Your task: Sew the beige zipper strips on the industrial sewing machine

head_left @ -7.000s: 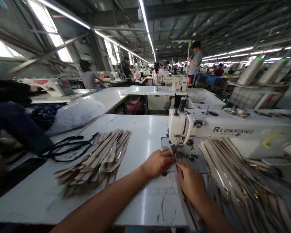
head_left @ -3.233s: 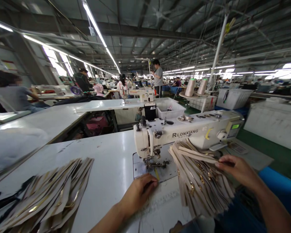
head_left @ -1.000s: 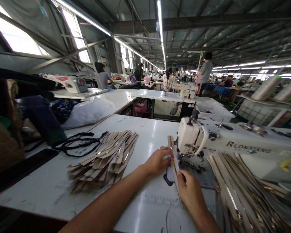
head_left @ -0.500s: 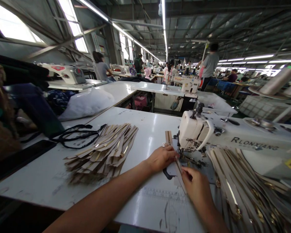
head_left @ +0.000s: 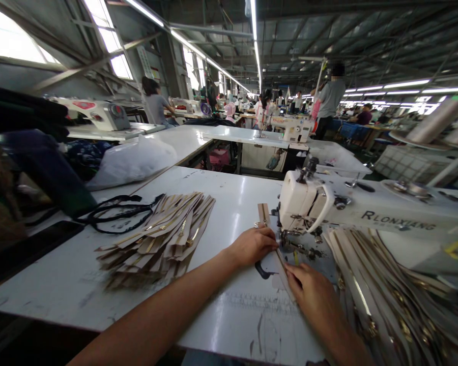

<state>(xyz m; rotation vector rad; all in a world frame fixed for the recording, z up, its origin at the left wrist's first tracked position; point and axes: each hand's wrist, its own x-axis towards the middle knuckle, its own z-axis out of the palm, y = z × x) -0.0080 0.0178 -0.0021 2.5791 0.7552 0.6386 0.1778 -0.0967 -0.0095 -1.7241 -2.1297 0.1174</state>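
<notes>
A beige zipper (head_left: 263, 213) with metal teeth lies on the white table, running diagonally beside the sewing machine (head_left: 305, 203). My left hand (head_left: 254, 246) is closed over its upper stretch, left of the needle area, with a zipper pull showing near the knuckles. My right hand (head_left: 311, 287) pinches the lower part between thumb and fingers, nearer to me. Under my hands the middle of the zipper is partly hidden. A fanned pile of beige zippers (head_left: 160, 239) rests to the left. More long zippers (head_left: 370, 290) hang in a bundle right of my right hand.
Black cord (head_left: 118, 213) lies coiled behind the left pile. A white plastic bag (head_left: 135, 160) sits farther back. Thread cones (head_left: 438, 119) stand at the right. Other machines, tables and several people fill the background. A ruler scale (head_left: 255, 301) is marked on the table.
The view has shifted slightly. Both hands stay on the zipper in nearly the same place; my right hand's fingers look a little flatter against it.
</notes>
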